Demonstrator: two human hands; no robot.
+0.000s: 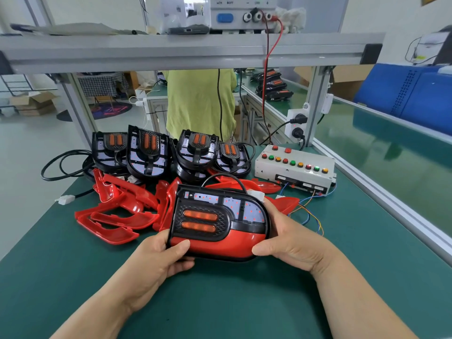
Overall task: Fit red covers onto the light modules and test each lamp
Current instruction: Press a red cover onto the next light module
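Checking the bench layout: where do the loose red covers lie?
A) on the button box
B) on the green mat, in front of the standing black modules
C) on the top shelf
B: the loose red covers lie heaped on the green mat, just in front of the row of black modules.

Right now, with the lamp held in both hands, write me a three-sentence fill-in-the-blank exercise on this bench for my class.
1. The left hand and the right hand hold one light module whose near edge wears a ____ cover.
2. Behind the loose covers, ____ bare modules stand in a row on the mat.
3. The button box sits to the ____ of that row.

Missing words: red; four; right.
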